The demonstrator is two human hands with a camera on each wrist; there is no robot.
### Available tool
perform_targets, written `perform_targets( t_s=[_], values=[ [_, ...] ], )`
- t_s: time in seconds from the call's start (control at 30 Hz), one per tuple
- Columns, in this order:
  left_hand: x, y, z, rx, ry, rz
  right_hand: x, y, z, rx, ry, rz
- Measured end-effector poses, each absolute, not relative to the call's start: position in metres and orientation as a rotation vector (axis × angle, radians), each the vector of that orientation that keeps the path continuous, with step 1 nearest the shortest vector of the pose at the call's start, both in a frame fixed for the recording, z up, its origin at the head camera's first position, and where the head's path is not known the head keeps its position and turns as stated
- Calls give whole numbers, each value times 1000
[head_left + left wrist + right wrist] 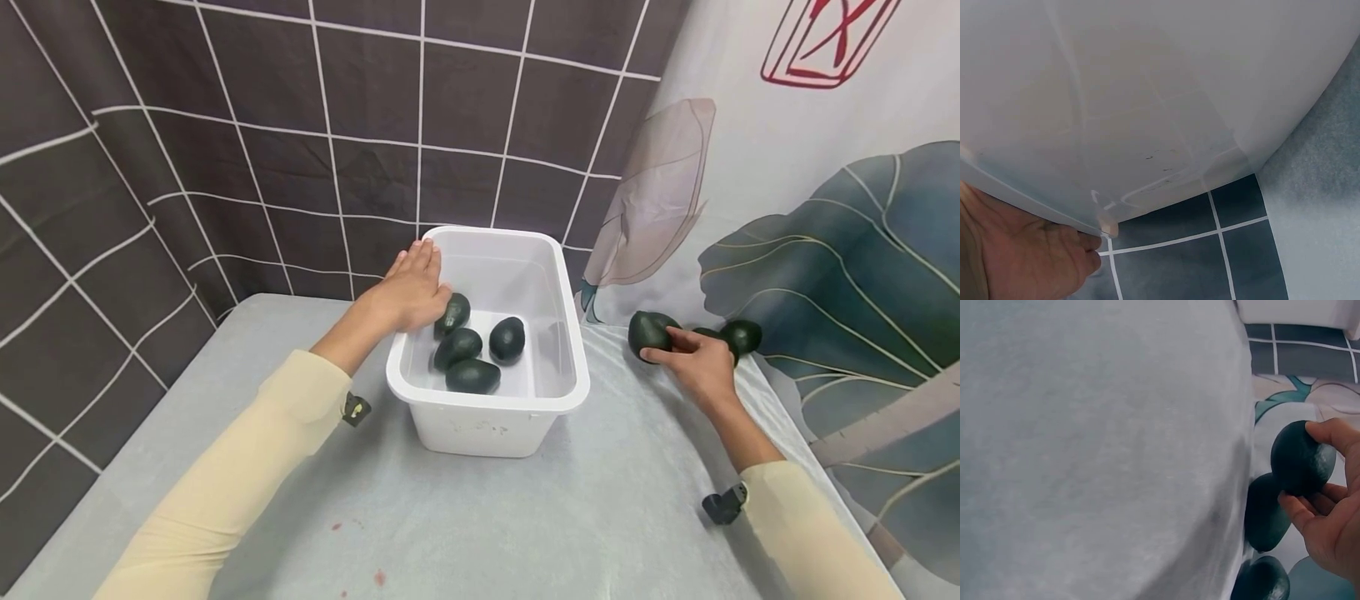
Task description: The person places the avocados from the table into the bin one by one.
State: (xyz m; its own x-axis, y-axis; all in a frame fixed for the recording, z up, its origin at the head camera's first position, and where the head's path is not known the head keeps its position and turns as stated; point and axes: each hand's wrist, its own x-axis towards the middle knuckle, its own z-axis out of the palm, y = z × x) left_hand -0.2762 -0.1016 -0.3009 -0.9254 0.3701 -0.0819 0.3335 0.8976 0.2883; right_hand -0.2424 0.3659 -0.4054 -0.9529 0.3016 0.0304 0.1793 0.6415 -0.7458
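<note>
A white plastic bin (480, 425) stands on the table with several dark green avocados (473, 377) lying in it. My left hand (411, 287) rests on the bin's left rim, its fingers straight; the left wrist view shows the palm (1035, 259) against the rim. Off to the right of the bin, my right hand (697, 367) pinches an avocado (648, 332) between thumb and fingers. In the right wrist view, this held avocado (1302, 457) is just above a second avocado (1266, 512), and a third avocado (1265, 579) lies farther along.
The grey cloth-covered table (480, 525) has a few small reddish spots near the front. A dark tiled-pattern curtain (367, 108) hangs behind the bin. On the right hangs a white curtain with large leaf prints (847, 258), close beside the loose avocados (742, 336).
</note>
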Motion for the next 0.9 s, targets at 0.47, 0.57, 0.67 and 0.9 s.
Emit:
perform_targets(
  t_s=[0.47, 0.57, 0.67, 0.9],
  values=[
    [-276, -103, -301, 550, 2927, 405, -248, 362, -392, -323, -2710, 1152],
    [-276, -102, -301, 551, 2924, 403, -249, 360, -390, -315, -2710, 1140],
    [-277, -102, -302, 547, 2921, 409, -251, 358, -386, -304, -2712, 1131],
    [-276, -102, -301, 543, 2920, 418, -252, 353, -376, -295, -2712, 1189]
  ],
)
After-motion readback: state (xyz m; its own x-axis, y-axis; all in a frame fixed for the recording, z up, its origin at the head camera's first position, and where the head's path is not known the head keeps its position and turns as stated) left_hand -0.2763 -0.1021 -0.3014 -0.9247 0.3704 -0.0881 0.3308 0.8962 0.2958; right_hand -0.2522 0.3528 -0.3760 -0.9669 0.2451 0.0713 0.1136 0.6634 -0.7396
